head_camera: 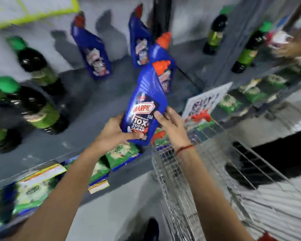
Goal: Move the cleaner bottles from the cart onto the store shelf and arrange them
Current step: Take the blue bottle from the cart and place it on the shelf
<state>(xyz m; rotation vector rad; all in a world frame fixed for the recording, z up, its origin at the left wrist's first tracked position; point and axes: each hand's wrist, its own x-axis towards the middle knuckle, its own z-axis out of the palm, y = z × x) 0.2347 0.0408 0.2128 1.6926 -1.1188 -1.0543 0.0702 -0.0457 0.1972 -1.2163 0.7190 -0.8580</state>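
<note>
Both hands hold one blue Harpic cleaner bottle (147, 103) with an orange-red cap, tilted, above the front edge of the grey shelf (87, 108). My left hand (116, 133) grips its base from the left. My right hand (170, 126) holds its right side, thumb on the label. Three more blue bottles stand on the shelf: one at the back left (92, 49), one at the back centre (139, 42), one right behind the held bottle (162, 54). The wire cart (215, 171) is at the lower right, beneath my right arm.
Black bottles with green caps and labels stand on the shelf's left (36, 105) and far right (248, 49). Green packets (35, 188) fill the lower shelf. A printed card (205, 101) leans by the cart. Another person's hand (292, 46) shows at the right edge. The picture is motion-blurred.
</note>
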